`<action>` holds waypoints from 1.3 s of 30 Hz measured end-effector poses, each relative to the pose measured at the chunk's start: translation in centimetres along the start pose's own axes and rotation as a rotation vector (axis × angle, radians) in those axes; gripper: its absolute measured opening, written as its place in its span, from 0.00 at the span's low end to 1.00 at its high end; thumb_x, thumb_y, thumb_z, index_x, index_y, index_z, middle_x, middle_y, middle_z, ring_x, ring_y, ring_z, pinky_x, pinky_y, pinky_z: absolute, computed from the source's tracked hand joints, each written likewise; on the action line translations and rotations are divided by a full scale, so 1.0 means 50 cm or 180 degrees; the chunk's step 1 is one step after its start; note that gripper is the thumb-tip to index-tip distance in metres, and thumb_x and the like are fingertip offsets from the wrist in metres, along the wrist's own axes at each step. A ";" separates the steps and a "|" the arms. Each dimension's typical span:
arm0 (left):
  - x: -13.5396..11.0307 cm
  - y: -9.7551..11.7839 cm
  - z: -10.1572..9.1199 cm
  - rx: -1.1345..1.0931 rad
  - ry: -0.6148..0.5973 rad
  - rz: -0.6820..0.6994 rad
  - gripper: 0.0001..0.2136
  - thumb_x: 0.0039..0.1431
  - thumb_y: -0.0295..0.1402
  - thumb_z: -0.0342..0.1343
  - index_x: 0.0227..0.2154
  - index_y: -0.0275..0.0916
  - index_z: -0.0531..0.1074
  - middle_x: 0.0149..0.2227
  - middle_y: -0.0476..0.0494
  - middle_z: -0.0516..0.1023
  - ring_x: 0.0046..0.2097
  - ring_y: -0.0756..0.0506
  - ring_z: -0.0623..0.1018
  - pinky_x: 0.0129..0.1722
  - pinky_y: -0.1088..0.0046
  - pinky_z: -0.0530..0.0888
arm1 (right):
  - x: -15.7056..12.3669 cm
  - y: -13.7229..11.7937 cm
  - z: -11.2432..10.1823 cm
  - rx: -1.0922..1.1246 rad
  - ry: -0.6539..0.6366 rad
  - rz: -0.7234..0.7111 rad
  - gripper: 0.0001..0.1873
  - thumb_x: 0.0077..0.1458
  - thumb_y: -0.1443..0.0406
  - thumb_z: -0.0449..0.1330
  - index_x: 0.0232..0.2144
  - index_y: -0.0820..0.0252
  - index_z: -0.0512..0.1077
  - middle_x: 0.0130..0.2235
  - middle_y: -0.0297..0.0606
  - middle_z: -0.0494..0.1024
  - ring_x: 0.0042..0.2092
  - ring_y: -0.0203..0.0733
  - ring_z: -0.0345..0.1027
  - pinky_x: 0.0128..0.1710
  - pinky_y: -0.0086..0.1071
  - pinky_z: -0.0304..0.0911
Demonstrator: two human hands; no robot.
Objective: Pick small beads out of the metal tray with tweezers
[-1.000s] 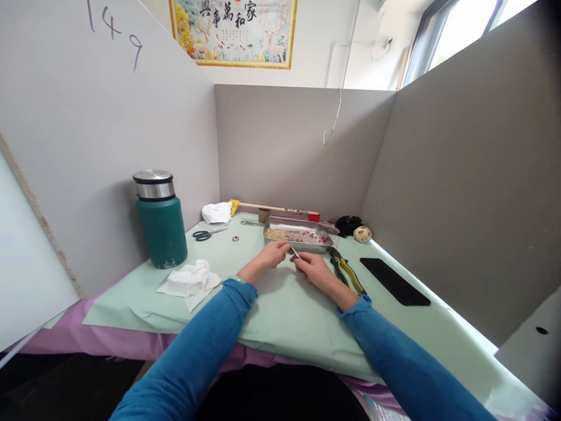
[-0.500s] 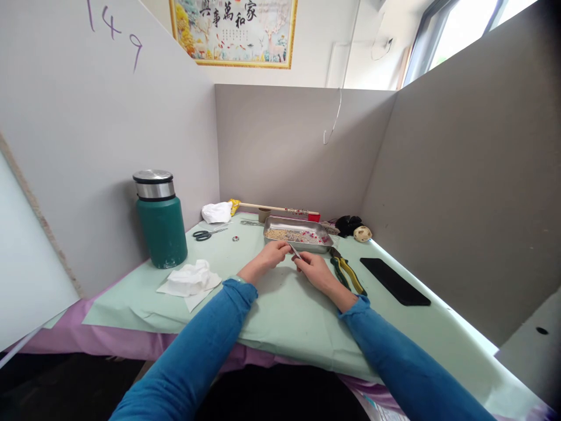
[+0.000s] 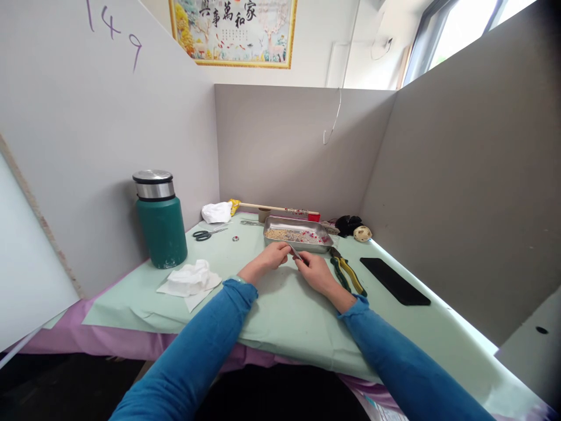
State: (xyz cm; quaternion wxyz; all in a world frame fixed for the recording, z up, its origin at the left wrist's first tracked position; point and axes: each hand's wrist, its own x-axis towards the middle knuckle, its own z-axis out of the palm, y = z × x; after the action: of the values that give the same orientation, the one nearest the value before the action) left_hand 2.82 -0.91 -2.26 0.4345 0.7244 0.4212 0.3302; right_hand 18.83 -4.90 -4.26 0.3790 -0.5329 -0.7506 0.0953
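My left hand and my right hand meet over the pale green table cover, just in front of a shallow metal tray holding small beige and red beads. Both hands are closed in a pinch. A thin silvery tool, perhaps tweezers or a needle, runs between the fingertips, held by my right hand and touched by my left. Both sleeves are blue. What the left fingertips pinch is too small to make out.
A green flask with a steel lid stands at the left. Crumpled tissue, scissors, a white cloth, green-yellow pliers, a black phone, a wooden stick and a small ball lie around. Grey partitions enclose the desk.
Almost nothing differs. My hands stay together at the tray's near edge; the right hand has crept slightly up and left, with the thin tool tilted a little lower.
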 end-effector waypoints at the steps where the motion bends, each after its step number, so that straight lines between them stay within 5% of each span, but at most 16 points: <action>1: 0.000 0.000 0.000 -0.0005 0.0000 0.0031 0.11 0.55 0.37 0.45 0.32 0.35 0.69 0.18 0.55 0.57 0.19 0.55 0.55 0.18 0.79 0.53 | 0.000 -0.001 0.000 -0.0035 0.0004 0.0000 0.15 0.54 0.61 0.49 0.34 0.60 0.74 0.29 0.36 0.75 0.29 0.38 0.64 0.30 0.29 0.53; 24: 0.008 -0.002 -0.002 0.0101 0.0230 0.0209 0.10 0.54 0.36 0.46 0.28 0.36 0.69 0.18 0.55 0.56 0.21 0.55 0.56 0.20 0.78 0.53 | 0.004 -0.003 0.001 0.0784 -0.0206 0.0256 0.15 0.53 0.57 0.50 0.27 0.60 0.72 0.23 0.33 0.69 0.26 0.36 0.59 0.27 0.28 0.51; 32: 0.004 -0.003 0.004 -0.0062 0.0041 -0.0025 0.09 0.55 0.34 0.45 0.30 0.35 0.67 0.21 0.53 0.61 0.20 0.55 0.58 0.18 0.78 0.54 | 0.006 -0.001 -0.001 0.0552 0.0047 0.0362 0.15 0.52 0.58 0.50 0.26 0.61 0.72 0.23 0.34 0.70 0.27 0.38 0.59 0.27 0.29 0.51; 39: -0.005 0.011 0.001 -0.0169 0.0041 -0.0184 0.09 0.57 0.33 0.45 0.31 0.35 0.68 0.19 0.55 0.55 0.19 0.56 0.53 0.18 0.79 0.50 | 0.008 0.004 -0.003 0.0647 -0.0056 0.0321 0.15 0.52 0.58 0.51 0.31 0.61 0.73 0.26 0.34 0.71 0.29 0.38 0.60 0.30 0.29 0.53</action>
State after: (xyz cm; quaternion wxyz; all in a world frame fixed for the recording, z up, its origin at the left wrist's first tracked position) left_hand 2.94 -1.29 -1.78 0.4603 0.6980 0.4358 0.3332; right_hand 19.00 -4.52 -4.10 0.4192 -0.5280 -0.7125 0.1945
